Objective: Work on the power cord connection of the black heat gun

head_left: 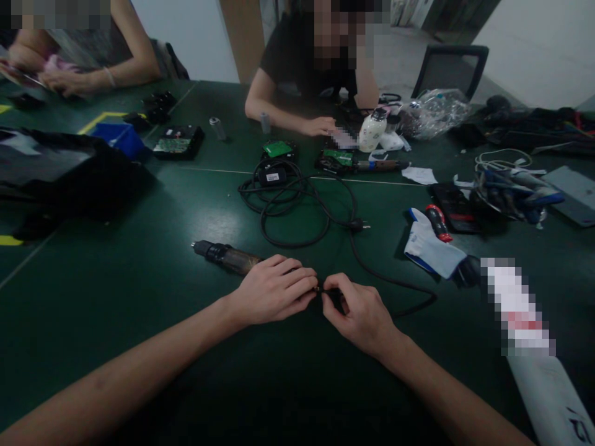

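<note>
A dark electric screwdriver (232,257) lies on the green table, its tip pointing left. My left hand (277,290) is wrapped over its rear end, fingers together. Just right of it, my right hand (356,310) pinches the dark connector (331,292) of a black cable at the tool's tail. Between the fingertips a small metallic bit shows; whether connector and tool are joined is hidden. The black cable (413,286) runs from the right hand's side back to a coil with a plug (357,225) and a small labelled black box (272,176).
Opposite sits a person in black (290,68); another person's arms (134,49) are at the upper left. Circuard-board units (179,141), a blue bin (116,139), a glove (432,248), a red-black screwdriver (438,223) and a white roll (548,396) surround the work area.
</note>
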`<action>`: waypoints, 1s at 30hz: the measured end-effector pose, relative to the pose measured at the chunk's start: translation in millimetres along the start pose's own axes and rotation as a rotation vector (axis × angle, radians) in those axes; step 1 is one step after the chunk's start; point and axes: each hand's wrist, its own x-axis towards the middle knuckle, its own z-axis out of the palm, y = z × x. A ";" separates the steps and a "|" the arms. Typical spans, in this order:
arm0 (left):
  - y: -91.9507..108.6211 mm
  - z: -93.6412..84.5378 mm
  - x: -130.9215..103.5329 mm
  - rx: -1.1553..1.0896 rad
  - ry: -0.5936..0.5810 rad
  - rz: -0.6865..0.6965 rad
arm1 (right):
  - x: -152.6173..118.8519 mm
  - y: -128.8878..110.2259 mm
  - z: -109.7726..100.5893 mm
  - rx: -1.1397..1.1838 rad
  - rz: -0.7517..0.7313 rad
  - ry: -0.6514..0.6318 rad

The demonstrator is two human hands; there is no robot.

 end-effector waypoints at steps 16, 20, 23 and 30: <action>-0.3 -0.6 0.6 0.025 0.002 0.000 | 0.6 -1.2 -1.8 -0.002 -0.007 -0.005; 0.0 -0.5 0.2 -0.005 0.010 0.003 | 0.2 -1.1 -1.2 -0.006 -0.006 0.000; 0.3 -0.6 -0.6 -0.014 0.000 0.006 | 0.0 -0.6 -0.1 -0.004 0.002 0.004; -0.5 1.0 -2.9 -0.002 -0.009 0.021 | 0.4 -0.8 -0.2 -0.003 -0.006 0.009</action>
